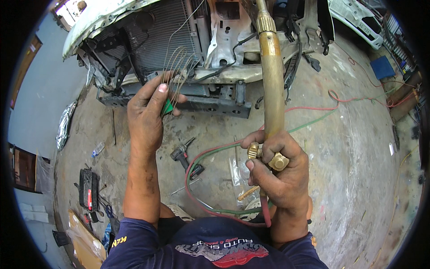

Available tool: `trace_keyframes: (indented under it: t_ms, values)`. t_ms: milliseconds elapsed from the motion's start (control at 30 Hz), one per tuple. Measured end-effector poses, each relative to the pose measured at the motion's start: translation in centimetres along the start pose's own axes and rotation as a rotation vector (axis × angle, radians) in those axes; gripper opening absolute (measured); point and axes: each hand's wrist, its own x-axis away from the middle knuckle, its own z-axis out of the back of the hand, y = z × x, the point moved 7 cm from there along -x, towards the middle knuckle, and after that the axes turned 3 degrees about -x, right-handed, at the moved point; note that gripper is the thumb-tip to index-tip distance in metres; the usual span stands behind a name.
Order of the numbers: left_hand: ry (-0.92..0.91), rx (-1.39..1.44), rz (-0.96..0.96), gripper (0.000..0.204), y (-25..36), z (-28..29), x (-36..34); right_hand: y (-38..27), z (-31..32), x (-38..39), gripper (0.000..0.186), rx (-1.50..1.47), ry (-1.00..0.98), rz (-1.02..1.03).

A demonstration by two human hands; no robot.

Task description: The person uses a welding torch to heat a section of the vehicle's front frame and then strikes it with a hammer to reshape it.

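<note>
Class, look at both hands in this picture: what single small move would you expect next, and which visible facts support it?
Probably the right hand turns a brass valve knob on the brass torch: its thumb and fingers sit on the knobs, and no flame shows. The left hand holds thin wire rods and something green, raised towards the car's stripped front.

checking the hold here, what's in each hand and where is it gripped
The left hand pinches a bundle of thin wire rods at their lower ends. The right hand holds a brass torch at its valve end.
</note>
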Motion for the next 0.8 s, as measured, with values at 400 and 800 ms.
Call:
trace_keyframes:
  t_ms: [400, 800]
  values:
    - [0.002, 0.037, -0.006, 0.037, -0.36, 0.21, 0.0, 0.09, 0.07, -0.13, 0.027, -0.034, -0.049, 0.001]
    - [0.006, 0.063, -0.015, 0.033, -0.19, 0.05, -0.07, 0.0, 0.12, 0.12, 0.027, -0.039, -0.03, -0.031]
